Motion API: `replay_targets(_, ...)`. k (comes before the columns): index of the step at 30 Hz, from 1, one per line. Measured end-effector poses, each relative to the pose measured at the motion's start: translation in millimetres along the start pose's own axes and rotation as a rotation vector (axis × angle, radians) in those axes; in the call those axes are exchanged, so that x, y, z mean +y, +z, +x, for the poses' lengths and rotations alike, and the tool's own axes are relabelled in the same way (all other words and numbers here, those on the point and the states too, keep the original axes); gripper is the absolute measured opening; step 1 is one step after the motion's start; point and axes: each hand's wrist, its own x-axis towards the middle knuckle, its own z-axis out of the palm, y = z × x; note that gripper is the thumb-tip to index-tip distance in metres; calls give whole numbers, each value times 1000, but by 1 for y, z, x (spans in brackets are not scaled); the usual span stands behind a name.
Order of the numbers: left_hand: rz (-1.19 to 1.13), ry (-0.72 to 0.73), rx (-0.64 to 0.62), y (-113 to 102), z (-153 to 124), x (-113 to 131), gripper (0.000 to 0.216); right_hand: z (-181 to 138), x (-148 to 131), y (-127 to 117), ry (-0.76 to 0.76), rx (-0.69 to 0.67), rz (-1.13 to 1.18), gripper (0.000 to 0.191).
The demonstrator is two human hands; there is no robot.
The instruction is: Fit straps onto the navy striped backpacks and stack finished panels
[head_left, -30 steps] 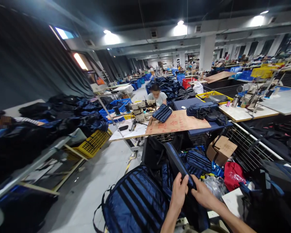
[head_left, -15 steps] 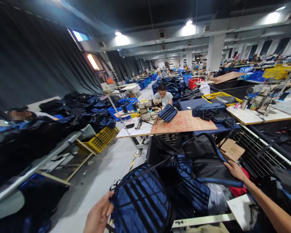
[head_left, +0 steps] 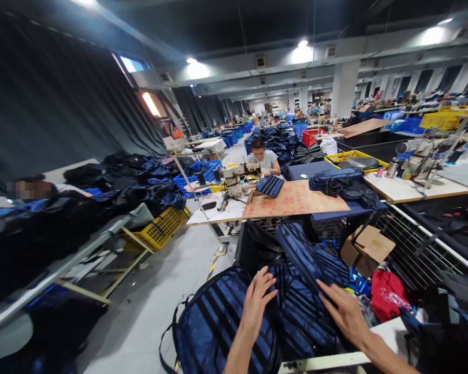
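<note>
A blue backpack with black stripes (head_left: 218, 317) lies at the front, its strap loop hanging off the left side. My left hand (head_left: 257, 298) is over its right edge, fingers spread and holding nothing. Beside it, more blue striped bags (head_left: 304, 306) lie in a heap. An upright blue striped bag part (head_left: 300, 249) stands on that heap. My right hand (head_left: 345, 311) has its fingers stretched out against the lower right edge of this part; whether the thumb presses behind it is hidden.
A white rail (head_left: 323, 362) crosses in front of me. To the right are an open cardboard box (head_left: 368, 249) and a red bundle (head_left: 390, 296). Ahead, a co-worker (head_left: 263, 156) sits at a sewing machine (head_left: 237, 176) behind a brown board (head_left: 296, 200). A yellow crate (head_left: 161, 228) stands left.
The black-lined, opened bag at right has folded over, now showing its blue striped side. My left hand has let go of the front backpack's left edge and moved right; my right hand has moved left.
</note>
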Motion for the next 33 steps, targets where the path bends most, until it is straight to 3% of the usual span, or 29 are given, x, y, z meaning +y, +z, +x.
replay_targets(3, -125, 87, 9, 45, 7, 15, 71, -37, -10, 20, -247, 27, -71, 50)
replay_targets(5, -57, 172, 81, 60, 13, 20, 56, -56, -11, 26, -277, -4, -53, 54)
replay_targets(9, 31, 182, 14, 78, 8, 16, 38, -73, -8, 15, 20, -358, 194, 35)
replay_targets(10, 38, 184, -23, 83, 3, 14, 33, -69, -7, 8, 98, -439, 272, 42)
replay_targets(12, 56, 189, -107, 95, -12, 15, 29, -52, -2, -8, 205, -479, 380, 66)
replay_targets(15, 101, 190, -286, 113, -38, 23, 31, 1, 4, -41, 213, -282, 351, 82)
replay_targets(19, 218, 71, -648, 123, -72, 43, 34, 93, -2, -98, -65, -102, 118, 76)
replay_targets(22, 404, 63, -831, 113, -88, 58, 29, 141, -18, -139, -279, -265, -23, 68)
replay_targets(24, 543, 149, -789, 97, -89, 65, 21, 154, -28, -156, -294, -434, -67, 64)
replay_targets(26, 670, 262, -648, 77, -84, 65, 13, 153, -36, -162, -187, -564, -62, 60)
replay_targets(30, 855, 596, -254, 37, -55, 54, 14, 129, -48, -147, 89, -762, 150, 54)
replay_targets(33, 1053, 939, 38, 11, -27, 43, 24, 117, -55, -131, 145, -825, 336, 54)
